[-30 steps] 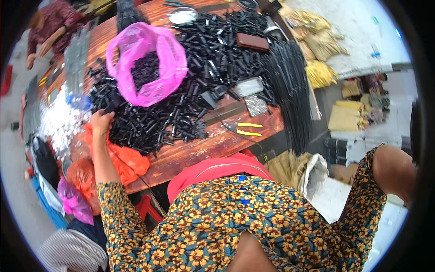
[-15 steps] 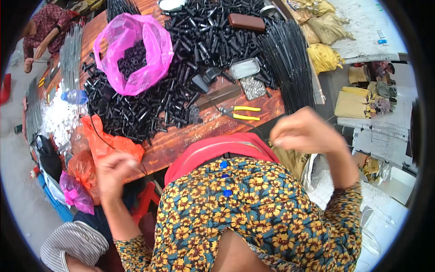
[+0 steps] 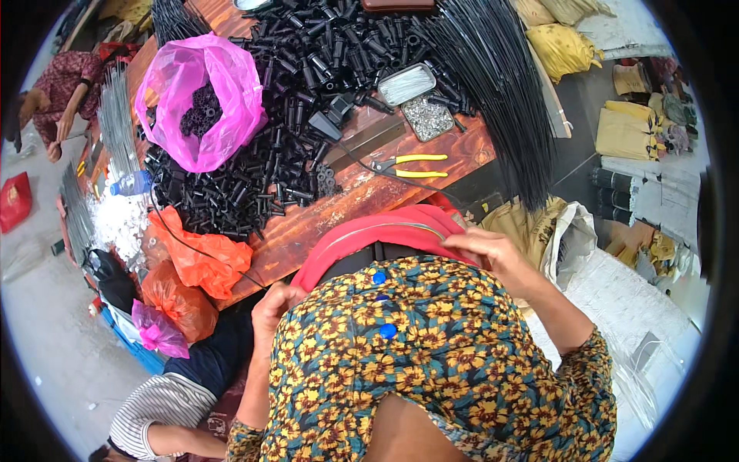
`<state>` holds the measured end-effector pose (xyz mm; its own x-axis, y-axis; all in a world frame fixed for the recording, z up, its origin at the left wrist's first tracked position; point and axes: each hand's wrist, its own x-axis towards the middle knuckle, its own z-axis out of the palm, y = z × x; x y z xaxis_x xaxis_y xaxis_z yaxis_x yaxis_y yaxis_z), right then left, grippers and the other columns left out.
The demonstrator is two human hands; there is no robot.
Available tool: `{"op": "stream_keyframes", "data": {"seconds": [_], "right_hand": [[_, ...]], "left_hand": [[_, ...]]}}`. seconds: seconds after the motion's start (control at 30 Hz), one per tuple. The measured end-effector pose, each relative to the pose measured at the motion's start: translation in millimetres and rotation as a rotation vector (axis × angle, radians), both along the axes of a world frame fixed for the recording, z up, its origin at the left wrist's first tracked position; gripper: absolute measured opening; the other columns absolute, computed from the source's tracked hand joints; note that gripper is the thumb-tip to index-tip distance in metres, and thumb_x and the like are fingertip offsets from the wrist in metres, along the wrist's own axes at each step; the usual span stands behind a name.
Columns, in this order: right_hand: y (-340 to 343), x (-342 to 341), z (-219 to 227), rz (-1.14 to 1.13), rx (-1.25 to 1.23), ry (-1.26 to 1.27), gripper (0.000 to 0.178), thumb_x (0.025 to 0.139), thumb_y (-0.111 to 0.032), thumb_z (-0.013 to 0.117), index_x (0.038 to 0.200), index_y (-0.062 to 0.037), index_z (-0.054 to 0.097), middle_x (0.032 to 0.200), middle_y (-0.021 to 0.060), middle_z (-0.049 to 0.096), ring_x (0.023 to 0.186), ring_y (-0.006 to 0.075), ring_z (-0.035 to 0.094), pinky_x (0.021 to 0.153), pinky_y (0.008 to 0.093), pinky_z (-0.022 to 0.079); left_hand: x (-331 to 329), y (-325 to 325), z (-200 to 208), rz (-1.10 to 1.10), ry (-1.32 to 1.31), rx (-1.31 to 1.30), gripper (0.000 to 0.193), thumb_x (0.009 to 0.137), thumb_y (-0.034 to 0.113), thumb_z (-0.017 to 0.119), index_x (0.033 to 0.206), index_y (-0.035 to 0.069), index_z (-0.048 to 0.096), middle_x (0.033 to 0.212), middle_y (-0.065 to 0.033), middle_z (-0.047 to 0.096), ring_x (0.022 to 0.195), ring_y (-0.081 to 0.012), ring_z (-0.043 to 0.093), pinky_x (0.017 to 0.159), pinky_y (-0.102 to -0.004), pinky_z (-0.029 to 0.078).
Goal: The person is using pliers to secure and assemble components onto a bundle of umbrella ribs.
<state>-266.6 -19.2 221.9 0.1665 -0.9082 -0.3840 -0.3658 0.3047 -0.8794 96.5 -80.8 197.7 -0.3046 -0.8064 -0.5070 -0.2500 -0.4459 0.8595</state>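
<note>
A red cloth with a thin pale line along it lies across my lap, below the table's front edge. My right hand pinches its right end between thumb and fingers. At the left end, my left hand is closed with curled fingers against the cloth; its fingertips are partly hidden. A thin black cable runs down from the table to beside my left hand. Yellow-handled pliers lie on the wooden table beyond the cloth.
Black plastic parts cover much of the table. Around them are a pink bag of small black pieces, metal tins, bundled black rods, white pieces and an orange bag. Two people are at the left, one in stripes.
Both hands were raised apart above the lap. They have come down and inward to the red cloth's two ends, and my right hand has taken hold of it. The view has shifted slightly.
</note>
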Motion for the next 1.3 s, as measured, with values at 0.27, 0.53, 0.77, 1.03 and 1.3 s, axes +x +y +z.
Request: {"op": "stream_keyframes", "data": {"seconds": [0.27,0.53,0.77,1.03,1.3], "right_hand": [[-32,14,-37,0.073,-0.310,0.093,0.025,0.081,-0.007,0.068,0.106,-0.0048,0.067,0.078,0.0125,0.057,0.071,0.0280,0.060,0.065,0.0356,0.047],[-61,31,-66,0.035,-0.523,0.496,0.007,0.079,-0.010,0.066,0.080,-0.0052,0.061,0.075,0.0101,0.059,0.067,0.0299,0.062,0.056,0.0386,0.049],[-60,25,-22,0.228,-0.270,-0.052,0.023,0.077,-0.012,0.075,0.098,-0.0056,0.068,0.076,0.0073,0.056,0.062,0.0203,0.056,0.058,0.0308,0.045],[-80,31,6,0.525,-0.327,0.360,0.032,0.079,-0.025,0.072,0.102,-0.0034,0.066,0.080,0.0122,0.060,0.076,0.0294,0.062,0.065,0.0407,0.047],[-83,33,-23,0.368,-0.051,0.078,0.035,0.071,-0.025,0.079,0.092,-0.0025,0.063,0.079,0.0106,0.057,0.075,0.0295,0.059,0.068,0.0391,0.046]], "left_hand": [[-41,-36,-13,-0.328,-0.082,-0.384,0.025,0.081,0.004,0.070,0.106,0.007,0.071,0.081,-0.0022,0.054,0.074,-0.0130,0.052,0.064,-0.0269,0.042],[-59,-57,-22,-0.431,-0.084,-0.462,0.030,0.077,-0.002,0.069,0.105,0.009,0.072,0.077,-0.0062,0.053,0.072,-0.0203,0.055,0.064,-0.0297,0.045],[-41,-55,-2,-0.426,-0.002,-0.443,0.020,0.074,0.004,0.078,0.094,0.008,0.075,0.079,-0.0047,0.061,0.074,-0.0142,0.059,0.062,-0.0273,0.047],[-52,-74,23,-0.705,-0.124,-0.406,0.033,0.080,0.018,0.072,0.110,0.005,0.068,0.087,-0.0146,0.061,0.082,-0.0310,0.061,0.068,-0.0388,0.048],[-98,-81,-4,-0.745,-0.017,-0.379,0.040,0.078,0.030,0.072,0.108,0.005,0.065,0.087,-0.0159,0.059,0.085,-0.0355,0.059,0.071,-0.0433,0.045]]}}
